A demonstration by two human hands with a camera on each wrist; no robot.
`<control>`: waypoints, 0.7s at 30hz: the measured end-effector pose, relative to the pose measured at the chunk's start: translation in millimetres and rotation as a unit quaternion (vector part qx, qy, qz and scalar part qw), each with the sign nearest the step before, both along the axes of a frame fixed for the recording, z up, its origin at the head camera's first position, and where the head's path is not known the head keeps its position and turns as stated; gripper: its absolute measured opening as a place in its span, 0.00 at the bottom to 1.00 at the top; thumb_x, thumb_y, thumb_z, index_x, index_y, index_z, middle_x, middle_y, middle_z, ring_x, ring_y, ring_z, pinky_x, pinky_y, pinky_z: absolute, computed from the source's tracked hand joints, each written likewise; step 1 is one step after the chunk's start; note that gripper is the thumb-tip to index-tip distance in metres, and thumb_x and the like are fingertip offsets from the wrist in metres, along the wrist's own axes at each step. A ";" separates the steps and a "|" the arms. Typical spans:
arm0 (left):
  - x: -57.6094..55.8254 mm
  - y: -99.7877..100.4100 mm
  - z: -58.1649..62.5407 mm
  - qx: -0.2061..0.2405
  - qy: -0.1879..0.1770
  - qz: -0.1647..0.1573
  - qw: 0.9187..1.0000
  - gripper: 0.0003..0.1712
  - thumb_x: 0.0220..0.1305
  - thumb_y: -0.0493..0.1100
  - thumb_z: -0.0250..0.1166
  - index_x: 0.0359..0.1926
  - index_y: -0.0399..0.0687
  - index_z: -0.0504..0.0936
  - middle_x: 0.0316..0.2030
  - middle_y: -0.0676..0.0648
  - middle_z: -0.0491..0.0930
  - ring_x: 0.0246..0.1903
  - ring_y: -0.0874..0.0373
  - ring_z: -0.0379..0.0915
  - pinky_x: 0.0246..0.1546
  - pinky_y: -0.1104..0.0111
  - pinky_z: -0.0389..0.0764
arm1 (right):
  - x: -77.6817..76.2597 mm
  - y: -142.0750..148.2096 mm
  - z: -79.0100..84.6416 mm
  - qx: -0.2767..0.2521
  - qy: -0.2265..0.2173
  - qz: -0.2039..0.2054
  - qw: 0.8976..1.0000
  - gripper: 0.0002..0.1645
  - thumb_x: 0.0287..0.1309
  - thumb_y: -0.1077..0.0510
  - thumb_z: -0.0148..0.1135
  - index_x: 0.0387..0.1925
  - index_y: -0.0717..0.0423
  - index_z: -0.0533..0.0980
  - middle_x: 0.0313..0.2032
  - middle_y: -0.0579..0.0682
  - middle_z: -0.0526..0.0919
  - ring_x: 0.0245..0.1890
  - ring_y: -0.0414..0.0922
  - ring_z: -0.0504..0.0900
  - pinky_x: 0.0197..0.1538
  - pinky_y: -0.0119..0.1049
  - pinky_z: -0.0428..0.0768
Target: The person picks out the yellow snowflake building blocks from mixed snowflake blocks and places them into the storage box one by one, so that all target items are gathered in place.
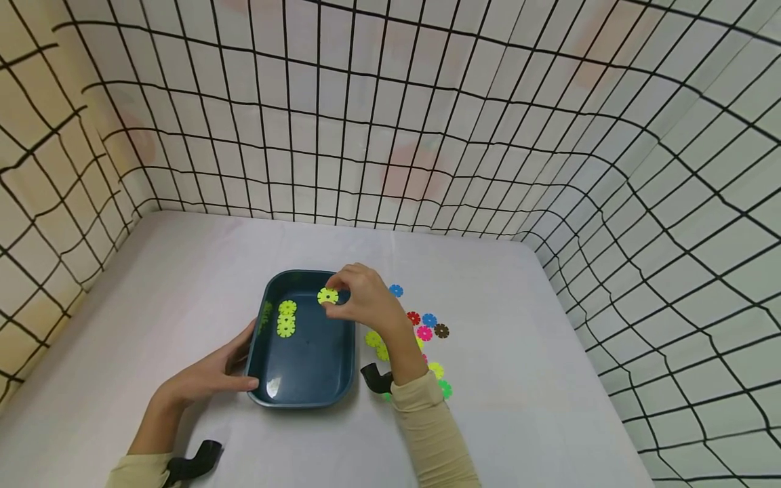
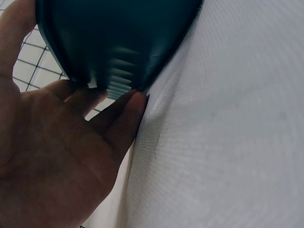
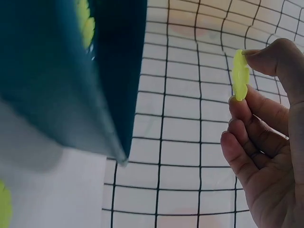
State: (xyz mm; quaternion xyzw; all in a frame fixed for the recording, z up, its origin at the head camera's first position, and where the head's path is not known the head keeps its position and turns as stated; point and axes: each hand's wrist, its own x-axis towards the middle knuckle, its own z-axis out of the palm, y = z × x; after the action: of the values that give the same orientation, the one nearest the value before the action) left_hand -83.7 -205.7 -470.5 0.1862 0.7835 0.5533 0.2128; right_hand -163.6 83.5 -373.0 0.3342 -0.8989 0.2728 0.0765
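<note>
A dark blue tray [image 1: 305,379] sits on the white cloth, with several yellow notched plastic discs [image 1: 286,320] in a column at its left inside. My left hand [image 1: 210,373] holds the tray by its left side. Its thumb lies at the near-left rim, and its fingers touch the outer wall in the left wrist view. Above the tray's far-right part, my right hand [image 1: 365,298] pinches one yellow notched disc [image 1: 327,296] between thumb and finger. The right wrist view has that disc edge-on at the fingertips, apart from the tray.
Right of the tray lies a loose scatter of notched discs, including a red disc [image 1: 413,318], a blue disc [image 1: 430,320], a brown disc [image 1: 442,331] and a green disc [image 1: 445,389]. My right forearm partly covers them. Black wire mesh [image 1: 378,122] borders the table's back and sides.
</note>
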 end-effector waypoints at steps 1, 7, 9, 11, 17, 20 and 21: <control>-0.2 -0.3 -0.3 -0.001 0.000 0.000 1.000 0.63 0.57 0.43 0.69 0.78 0.53 0.31 0.76 0.30 0.37 0.70 0.23 0.45 0.62 0.36 0.61 | 0.2 -2.5 1.5 -0.003 -0.005 0.002 1.000 0.16 0.48 0.51 0.74 0.38 0.55 0.83 0.35 0.47 0.84 0.39 0.45 0.80 0.42 0.29 0.79; -2.1 -1.8 -3.6 -0.004 -0.007 0.002 1.000 0.62 0.57 0.44 0.69 0.78 0.53 0.31 0.76 0.32 0.36 0.71 0.25 0.44 0.64 0.48 0.67 | 1.3 -17.7 7.7 -0.017 -0.018 0.021 0.999 0.17 0.49 0.52 0.74 0.40 0.55 0.83 0.36 0.47 0.84 0.38 0.42 0.79 0.42 0.28 0.79; -2.8 -2.2 -3.8 -0.003 -0.012 0.003 1.000 0.62 0.57 0.44 0.69 0.78 0.54 0.31 0.76 0.33 0.36 0.71 0.26 0.44 0.63 0.54 0.68 | 1.0 -22.2 7.7 -0.017 -0.016 0.027 0.999 0.17 0.49 0.52 0.74 0.40 0.55 0.83 0.36 0.47 0.84 0.38 0.42 0.79 0.42 0.28 0.79; -3.5 -2.1 -3.3 -0.002 -0.015 0.002 1.000 0.62 0.58 0.44 0.68 0.78 0.54 0.31 0.77 0.34 0.36 0.72 0.27 0.45 0.62 0.57 0.67 | 1.0 -25.8 8.1 -0.018 -0.020 0.032 0.999 0.16 0.50 0.52 0.73 0.40 0.55 0.83 0.36 0.47 0.84 0.39 0.43 0.80 0.43 0.28 0.78; -2.7 -1.3 -1.7 -0.007 -0.014 -0.007 1.000 0.62 0.58 0.44 0.68 0.77 0.53 0.30 0.76 0.33 0.36 0.71 0.26 0.44 0.63 0.48 0.65 | 2.0 -34.6 7.9 -0.005 -0.041 0.033 0.999 0.17 0.51 0.51 0.73 0.41 0.54 0.83 0.38 0.47 0.83 0.40 0.41 0.79 0.43 0.23 0.76; -2.1 -1.4 -1.2 -0.009 -0.013 -0.007 1.000 0.62 0.58 0.45 0.67 0.77 0.52 0.30 0.76 0.32 0.35 0.71 0.26 0.44 0.63 0.48 0.65 | 2.4 -39.7 7.7 0.002 -0.045 0.034 0.998 0.17 0.50 0.52 0.73 0.42 0.54 0.83 0.38 0.46 0.83 0.40 0.39 0.79 0.43 0.22 0.76; -1.9 -1.2 -1.0 -0.010 -0.012 -0.007 1.000 0.61 0.58 0.45 0.67 0.77 0.52 0.30 0.76 0.32 0.35 0.71 0.26 0.44 0.64 0.47 0.66 | 2.3 -41.5 7.4 0.004 -0.046 0.035 0.998 0.17 0.50 0.52 0.73 0.42 0.54 0.83 0.38 0.46 0.84 0.40 0.39 0.79 0.44 0.22 0.76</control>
State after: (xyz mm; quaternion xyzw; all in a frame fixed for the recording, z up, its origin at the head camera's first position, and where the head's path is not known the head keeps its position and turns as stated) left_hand -85.6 -206.9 -471.5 0.1834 0.7850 0.5461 0.2280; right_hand -161.3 42.0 -365.7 0.3530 -0.8903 0.2866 0.0243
